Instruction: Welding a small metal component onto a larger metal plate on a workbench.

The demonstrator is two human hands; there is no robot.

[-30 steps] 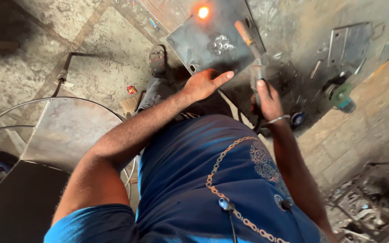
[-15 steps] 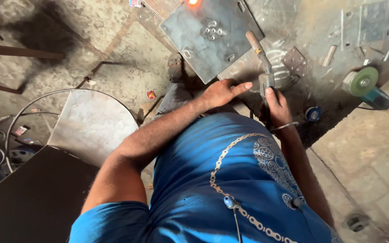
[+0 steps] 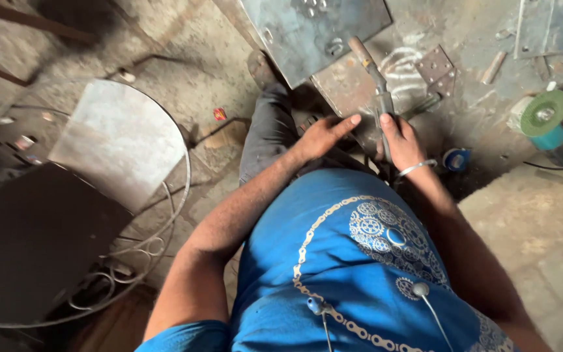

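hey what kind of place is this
Probably a metalworking or welding workshop: steel plates lie on the rough stone floor, an angle grinder sits nearby, and the right hand grips a hammer-like tool.

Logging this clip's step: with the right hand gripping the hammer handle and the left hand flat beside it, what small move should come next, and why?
Probably raise the hammer clear: the right hand already grips its handle, while the left hand rests open on the metal plate beside it.
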